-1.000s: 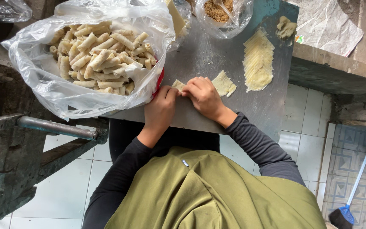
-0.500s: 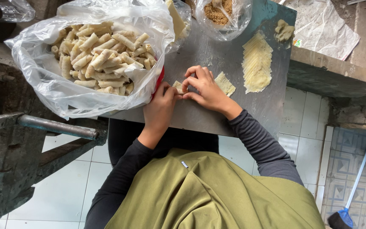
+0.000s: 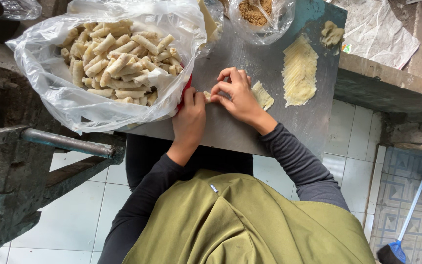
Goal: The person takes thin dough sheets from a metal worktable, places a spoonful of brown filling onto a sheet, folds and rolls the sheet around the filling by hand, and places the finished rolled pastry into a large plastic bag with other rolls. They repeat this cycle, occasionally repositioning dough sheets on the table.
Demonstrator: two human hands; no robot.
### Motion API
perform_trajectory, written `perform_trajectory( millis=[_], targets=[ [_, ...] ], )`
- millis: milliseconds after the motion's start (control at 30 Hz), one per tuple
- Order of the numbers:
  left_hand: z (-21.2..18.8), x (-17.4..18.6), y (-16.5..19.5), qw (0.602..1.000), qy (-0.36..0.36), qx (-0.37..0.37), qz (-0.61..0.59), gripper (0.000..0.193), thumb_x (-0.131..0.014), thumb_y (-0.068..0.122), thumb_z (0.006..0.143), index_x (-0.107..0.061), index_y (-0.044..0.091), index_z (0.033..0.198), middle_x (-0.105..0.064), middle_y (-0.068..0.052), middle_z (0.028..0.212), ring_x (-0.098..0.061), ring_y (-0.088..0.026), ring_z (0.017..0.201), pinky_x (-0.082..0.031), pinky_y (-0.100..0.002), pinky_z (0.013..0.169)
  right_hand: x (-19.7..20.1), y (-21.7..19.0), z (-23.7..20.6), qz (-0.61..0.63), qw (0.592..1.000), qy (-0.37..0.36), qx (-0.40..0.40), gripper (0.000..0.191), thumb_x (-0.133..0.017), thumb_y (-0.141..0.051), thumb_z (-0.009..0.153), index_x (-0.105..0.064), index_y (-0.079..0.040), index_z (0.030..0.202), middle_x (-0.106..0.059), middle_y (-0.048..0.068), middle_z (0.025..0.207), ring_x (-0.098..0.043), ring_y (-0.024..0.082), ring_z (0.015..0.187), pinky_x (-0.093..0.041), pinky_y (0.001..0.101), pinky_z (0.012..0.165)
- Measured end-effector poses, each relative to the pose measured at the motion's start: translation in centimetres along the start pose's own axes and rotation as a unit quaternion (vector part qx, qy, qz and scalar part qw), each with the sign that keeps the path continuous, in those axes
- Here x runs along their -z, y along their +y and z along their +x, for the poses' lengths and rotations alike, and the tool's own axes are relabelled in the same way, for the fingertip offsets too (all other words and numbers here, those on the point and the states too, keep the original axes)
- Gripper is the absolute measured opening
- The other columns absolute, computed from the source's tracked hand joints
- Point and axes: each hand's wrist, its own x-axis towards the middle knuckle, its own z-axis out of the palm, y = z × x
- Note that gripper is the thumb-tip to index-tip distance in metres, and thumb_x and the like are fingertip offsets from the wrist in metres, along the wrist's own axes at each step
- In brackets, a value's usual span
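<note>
We're pinching small dough roll [image 3: 207,96] with both hands, left hand [image 3: 190,115] and right hand [image 3: 237,95] fingers grasping it on desk [image 3: 230,132], just beside big plastic bag of finished rolls [image 3: 113,58].

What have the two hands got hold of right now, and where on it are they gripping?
A small pale dough roll on the metal table. The left hand pinches its left end, the right hand its right end with the fingertips. The hands hide most of the roll.
</note>
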Motion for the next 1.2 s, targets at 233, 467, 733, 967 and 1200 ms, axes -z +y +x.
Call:
perform_trajectory(
  millis=[233,467,733,967,1200],
  targets=[
    [-0.3,0.3,-0.5,0.999,-0.033,-0.023,0.005,0.011,-0.066,0.020,0.098,-0.060,0.011,0.096,-0.060,-0.001,0.114,-0.069,-0.019,0.076,-0.054,-0.032,0.059,-0.8,-0.2,-0.4,-0.044,0.998,0.042,0.012,0.010,-0.081,-0.020,0.091,-0.075,-0.017,0.098,-0.056,0.001,0.120,-0.049,0.024,0.110,-0.037,0.0394,0.100],
    [-1.7,0.4,0.5,0.990,-0.095,0.055,-0.093,0.012,-0.060,0.018,0.100,-0.055,0.008,0.095,-0.060,-0.009,0.113,-0.070,-0.025,0.064,-0.054,-0.037,0.052,-1.4,-1.7,-2.1,-0.009,0.992,0.022,-0.127,0.013,-0.077,-0.025,0.089,-0.071,-0.016,0.097,-0.050,0.007,0.113,-0.045,0.029,0.111,-0.034,0.0436,0.094],
    [0.1,-1.2,1.0,0.992,-0.093,0.073,-0.034,0.009,-0.059,0.018,0.104,-0.058,0.009,0.104,-0.062,-0.010,0.116,-0.070,-0.026,0.061,-0.056,-0.037,0.050,-3.8,-1.4,0.9,-0.067,0.989,0.072,-0.113,0.019,-0.074,-0.025,0.097,-0.064,-0.013,0.108,-0.048,0.010,0.119,-0.044,0.031,0.116,-0.033,0.0460,0.097],
    [0.0,0.1,0.2,0.995,-0.073,0.017,-0.063,0.027,-0.069,0.035,0.089,-0.062,0.009,0.095,-0.062,-0.006,0.118,-0.068,-0.025,0.056,-0.054,-0.037,0.047,3.9,-0.6,-5.1,-0.109,0.986,0.085,-0.099,0.029,-0.085,-0.025,0.080,-0.069,-0.011,0.099,-0.057,0.008,0.108,-0.052,0.030,0.106,-0.037,0.0427,0.092],
    [1.5,3.2,1.4,0.995,-0.064,-0.024,-0.066,0.024,-0.070,0.029,0.101,-0.063,0.008,0.091,-0.062,-0.003,0.115,-0.067,-0.019,0.059,-0.051,-0.034,0.049,2.8,0.4,-7.8,-0.153,0.976,0.114,-0.105,0.009,-0.072,-0.009,0.094,-0.066,-0.005,0.100,-0.063,0.010,0.102,-0.057,0.032,0.099,-0.046,0.0430,0.087]
  ],
)
